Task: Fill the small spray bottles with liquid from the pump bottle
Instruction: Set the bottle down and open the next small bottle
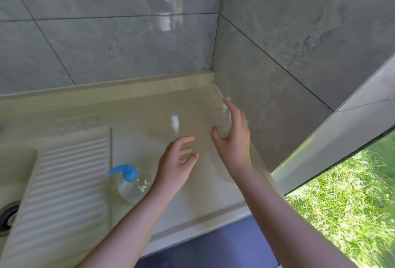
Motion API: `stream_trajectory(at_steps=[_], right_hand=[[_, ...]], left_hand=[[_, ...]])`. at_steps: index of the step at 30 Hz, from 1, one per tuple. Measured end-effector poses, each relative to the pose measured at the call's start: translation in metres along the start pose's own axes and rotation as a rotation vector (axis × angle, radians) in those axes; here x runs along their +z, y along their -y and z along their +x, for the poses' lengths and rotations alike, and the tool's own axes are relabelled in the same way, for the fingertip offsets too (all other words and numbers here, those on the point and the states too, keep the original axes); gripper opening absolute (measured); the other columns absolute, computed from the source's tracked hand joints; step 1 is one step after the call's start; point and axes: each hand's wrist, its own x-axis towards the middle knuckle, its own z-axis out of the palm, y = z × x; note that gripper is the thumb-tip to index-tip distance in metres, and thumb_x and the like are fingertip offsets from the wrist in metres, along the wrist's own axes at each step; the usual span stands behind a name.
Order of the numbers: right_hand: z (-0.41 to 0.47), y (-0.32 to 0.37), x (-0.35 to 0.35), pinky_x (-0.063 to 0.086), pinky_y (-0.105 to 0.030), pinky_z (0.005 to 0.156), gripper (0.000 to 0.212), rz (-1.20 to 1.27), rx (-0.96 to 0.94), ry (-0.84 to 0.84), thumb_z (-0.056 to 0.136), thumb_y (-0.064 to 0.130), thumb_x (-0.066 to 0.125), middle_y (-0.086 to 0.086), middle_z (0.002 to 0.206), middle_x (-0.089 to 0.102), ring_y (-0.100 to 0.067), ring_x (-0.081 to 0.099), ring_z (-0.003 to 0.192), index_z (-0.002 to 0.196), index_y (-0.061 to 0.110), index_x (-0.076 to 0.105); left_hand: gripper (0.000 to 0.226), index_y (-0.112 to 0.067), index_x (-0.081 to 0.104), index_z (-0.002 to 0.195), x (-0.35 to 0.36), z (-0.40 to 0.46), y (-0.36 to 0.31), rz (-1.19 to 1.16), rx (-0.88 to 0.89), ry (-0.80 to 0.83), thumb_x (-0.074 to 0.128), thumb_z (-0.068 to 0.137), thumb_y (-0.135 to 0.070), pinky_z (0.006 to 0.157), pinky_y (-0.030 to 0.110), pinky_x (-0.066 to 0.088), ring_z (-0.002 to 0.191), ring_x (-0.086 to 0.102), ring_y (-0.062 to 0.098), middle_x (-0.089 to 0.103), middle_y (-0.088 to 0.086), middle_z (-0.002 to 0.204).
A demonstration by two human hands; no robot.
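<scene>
The pump bottle [131,184] stands nearest on the tabletop [192,182]. The left hand [178,158], fingers loose, reaches toward one spray bottle [175,125]; the right hand [233,137] grasps the other [224,118]. Better steady both upright before uncapping.

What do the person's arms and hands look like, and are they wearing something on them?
Both arms are bare as far as the picture shows them: no sleeves are in view. The left hand and the right hand wear no gloves. I see no rings, watch, bracelet or other markings on the fingers or wrists. The image is somewhat blurred, so very small details could be missed.
</scene>
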Motion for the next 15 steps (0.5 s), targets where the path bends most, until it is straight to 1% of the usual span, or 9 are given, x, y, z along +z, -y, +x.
stream_trajectory(at_steps=[2, 4, 5, 7, 10, 12, 14, 15], right_hand=[[0.003, 0.006, 0.016, 0.025, -0.004, 0.104, 0.069, 0.0, -0.072, 0.088, 0.075, -0.005, 0.065, -0.004, 0.135, 0.055, -0.013, 0.046, 0.127, 0.14, 0.01, 0.049], [0.007, 0.009, 0.032, 0.024, -0.003, 0.104, 0.068, 0.008, -0.117, 0.184, 0.075, -0.007, 0.063, -0.006, 0.135, 0.055, -0.012, 0.046, 0.126, 0.139, 0.009, 0.05], [0.008, 0.008, 0.039, 0.024, -0.002, 0.105, 0.067, 0.009, -0.128, 0.23, 0.076, -0.008, 0.063, -0.007, 0.136, 0.055, -0.013, 0.047, 0.126, 0.14, 0.009, 0.05], [0.011, 0.005, 0.053, 0.023, -0.002, 0.105, 0.067, -0.002, -0.14, 0.302, 0.078, -0.006, 0.064, -0.009, 0.138, 0.054, -0.017, 0.048, 0.127, 0.141, 0.009, 0.049], [0.013, 0.001, 0.075, 0.026, -0.005, 0.105, 0.065, -0.016, -0.162, 0.387, 0.079, -0.001, 0.069, -0.012, 0.135, 0.056, -0.024, 0.053, 0.126, 0.141, 0.008, 0.051], [0.014, 0.0, 0.086, 0.028, -0.009, 0.103, 0.063, -0.024, -0.152, 0.431, 0.08, 0.001, 0.072, -0.013, 0.134, 0.057, -0.027, 0.054, 0.125, 0.14, 0.008, 0.052], [0.015, -0.001, 0.096, 0.028, -0.011, 0.102, 0.062, -0.021, -0.124, 0.458, 0.081, 0.003, 0.072, -0.013, 0.134, 0.058, -0.027, 0.053, 0.125, 0.139, 0.009, 0.053], [0.014, -0.001, 0.1, 0.028, -0.011, 0.101, 0.061, -0.017, -0.11, 0.462, 0.081, 0.003, 0.072, -0.012, 0.133, 0.058, -0.026, 0.053, 0.125, 0.139, 0.01, 0.053]], left_hand=[[0.05, -0.03, 0.048, 0.131, -0.007, -0.005, 0.0, -0.038, -0.022, -0.048, 0.065, 0.091, -0.007, 0.082, 0.005, 0.043, 0.108, 0.064, 0.009, 0.051, -0.007, 0.137], [0.062, -0.027, 0.035, 0.143, -0.014, -0.01, 0.002, -0.066, -0.067, -0.091, 0.064, 0.092, -0.006, 0.08, 0.005, 0.042, 0.106, 0.063, 0.008, 0.045, -0.006, 0.137], [0.067, -0.027, 0.03, 0.146, -0.016, -0.012, 0.003, -0.077, -0.092, -0.102, 0.063, 0.092, -0.006, 0.077, 0.004, 0.042, 0.106, 0.063, 0.007, 0.043, -0.005, 0.137], [0.072, -0.028, 0.022, 0.15, -0.017, -0.016, 0.006, -0.1, -0.13, -0.116, 0.061, 0.093, -0.005, 0.072, 0.001, 0.042, 0.109, 0.061, 0.01, 0.041, -0.004, 0.137], [0.073, -0.03, 0.019, 0.151, -0.019, -0.02, 0.012, -0.127, -0.176, -0.144, 0.059, 0.095, -0.005, 0.068, 0.0, 0.042, 0.112, 0.059, 0.014, 0.041, -0.004, 0.137], [0.072, -0.03, 0.02, 0.15, -0.02, -0.022, 0.016, -0.139, -0.201, -0.154, 0.058, 0.095, -0.005, 0.069, 0.001, 0.041, 0.111, 0.059, 0.012, 0.041, -0.004, 0.139], [0.069, -0.03, 0.023, 0.15, -0.02, -0.023, 0.018, -0.154, -0.227, -0.159, 0.058, 0.096, -0.007, 0.071, 0.004, 0.042, 0.11, 0.059, 0.01, 0.042, -0.003, 0.141], [0.067, -0.03, 0.024, 0.15, -0.021, -0.024, 0.02, -0.159, -0.241, -0.16, 0.058, 0.096, -0.008, 0.072, 0.005, 0.041, 0.109, 0.059, 0.006, 0.043, -0.004, 0.142]])
